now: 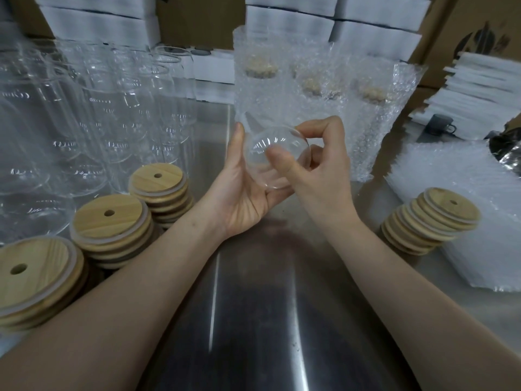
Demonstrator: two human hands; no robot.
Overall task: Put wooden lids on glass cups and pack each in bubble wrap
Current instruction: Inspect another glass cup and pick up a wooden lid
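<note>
A clear glass cup [270, 145] lies tilted in the air above the steel table, its round base toward me. My left hand [248, 190] cradles it from below with fingers curled round its side. From the right, my right hand [318, 167] grips the cup's base end, thumb across the glass. Stacks of round wooden lids [112, 221] with a small hole stand at the left, and another lid stack [434, 218] at the right. A pile of bubble wrap bags [462, 221] lies at the far right.
Several bare glass cups [93, 114] stand in rows at the back left. Several wrapped, lidded cups [324, 91] stand behind my hands. White boxes and brown cartons line the back. A dark mug [439, 125] sits at right. The steel table [253, 320] stretches toward me.
</note>
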